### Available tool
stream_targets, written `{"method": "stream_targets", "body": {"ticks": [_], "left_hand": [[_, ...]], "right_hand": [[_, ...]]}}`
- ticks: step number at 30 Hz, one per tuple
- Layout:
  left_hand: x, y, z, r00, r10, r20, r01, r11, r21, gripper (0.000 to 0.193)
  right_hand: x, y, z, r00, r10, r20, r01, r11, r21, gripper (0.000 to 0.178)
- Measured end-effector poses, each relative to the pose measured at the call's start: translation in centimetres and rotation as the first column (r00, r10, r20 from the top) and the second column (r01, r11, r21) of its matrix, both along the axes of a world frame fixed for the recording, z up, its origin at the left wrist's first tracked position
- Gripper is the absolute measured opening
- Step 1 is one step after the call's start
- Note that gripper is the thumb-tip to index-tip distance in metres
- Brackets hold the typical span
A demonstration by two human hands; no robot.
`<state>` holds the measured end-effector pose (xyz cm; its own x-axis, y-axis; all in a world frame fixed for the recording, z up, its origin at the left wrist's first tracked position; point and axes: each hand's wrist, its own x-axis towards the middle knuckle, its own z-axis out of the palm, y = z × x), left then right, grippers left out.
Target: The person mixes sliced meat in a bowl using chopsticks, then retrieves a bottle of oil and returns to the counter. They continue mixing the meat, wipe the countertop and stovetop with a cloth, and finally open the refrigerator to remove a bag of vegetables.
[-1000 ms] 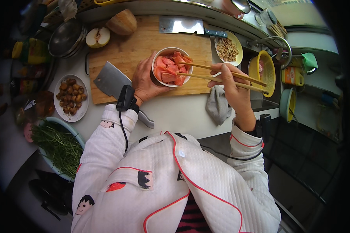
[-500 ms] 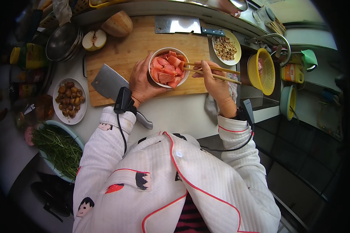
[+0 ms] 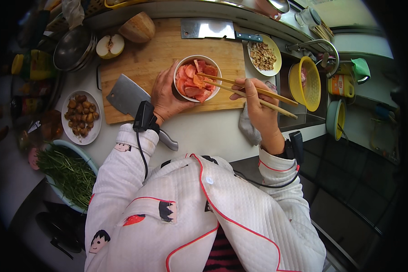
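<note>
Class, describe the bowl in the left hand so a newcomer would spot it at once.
Start at the wooden cutting board. Over its near half, the left hand grips a round white bowl. Unlike its neighbours, it has two chopsticks angled into its pinkish-red chunks.

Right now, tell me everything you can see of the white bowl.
The white bowl is round and deep, with a smooth rim; it looks like glazed ceramic, though that is uncertain. Its mouth faces up, filled with pinkish-red food pieces. The left hand curls around its left side. The chopsticks reach over its right rim, tips among the pieces. It sits over the front part of the wooden board; its base is hidden, so whether it rests there is unclear.
</note>
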<state>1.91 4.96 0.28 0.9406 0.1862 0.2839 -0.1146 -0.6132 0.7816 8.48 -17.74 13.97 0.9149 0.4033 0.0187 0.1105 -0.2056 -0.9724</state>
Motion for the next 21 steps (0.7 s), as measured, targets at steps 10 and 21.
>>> {"method": "stream_targets", "body": {"ticks": [10, 21], "left_hand": [[0.0, 0.0, -0.5, 0.999, -0.004, 0.039, 0.004, 1.000, -0.004, 0.127], [0.1, 0.0, -0.6, 0.999, -0.004, 0.044, 0.003, 1.000, 0.002, 0.123]], "right_hand": [[0.0, -1.0, 1.7, 0.994, -0.019, -0.103, 0.012, 0.998, -0.067, 0.026], [-1.8, 1.7, -4.6, 0.937, 0.081, 0.341, 0.027, 0.953, -0.303, 0.022]]}}
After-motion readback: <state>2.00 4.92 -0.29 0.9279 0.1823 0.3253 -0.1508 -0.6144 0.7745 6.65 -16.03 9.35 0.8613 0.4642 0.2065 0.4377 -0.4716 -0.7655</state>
